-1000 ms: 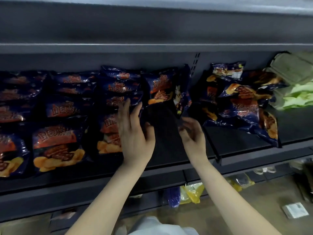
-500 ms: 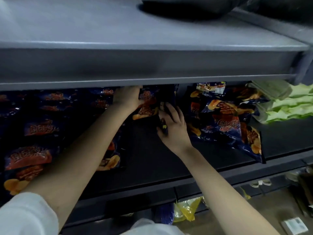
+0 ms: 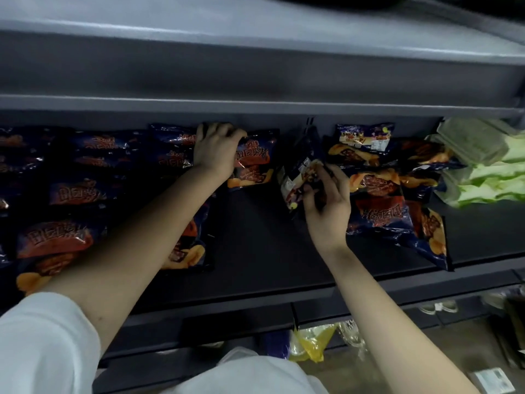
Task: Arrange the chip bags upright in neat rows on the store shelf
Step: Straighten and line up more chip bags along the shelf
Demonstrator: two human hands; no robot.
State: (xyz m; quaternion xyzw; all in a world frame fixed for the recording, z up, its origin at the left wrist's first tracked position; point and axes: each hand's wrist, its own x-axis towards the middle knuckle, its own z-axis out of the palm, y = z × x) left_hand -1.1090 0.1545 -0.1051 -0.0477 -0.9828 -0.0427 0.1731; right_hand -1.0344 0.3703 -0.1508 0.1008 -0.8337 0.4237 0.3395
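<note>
Dark blue chip bags with orange print stand in rows (image 3: pixel 71 191) on the left of the dark shelf (image 3: pixel 255 251). My left hand (image 3: pixel 216 150) reaches to the back and grips the top of an upright bag (image 3: pixel 252 169). My right hand (image 3: pixel 326 203) holds a sideways-turned bag (image 3: pixel 295 180), its back label facing me, in the gap at mid shelf. To its right a jumbled heap of the same bags (image 3: pixel 380 200) lies flat and overlapping.
An upper shelf (image 3: pixel 255 66) overhangs close above the bags. Green and pale packages (image 3: pixel 488 172) lie at the far right. Yellow bags (image 3: pixel 309 345) sit on the lower level below the shelf's front edge (image 3: pixel 227 314).
My left hand stayed at the back bag and closed on its top. My right hand moved right and took hold of the sideways bag. The view shifted slightly.
</note>
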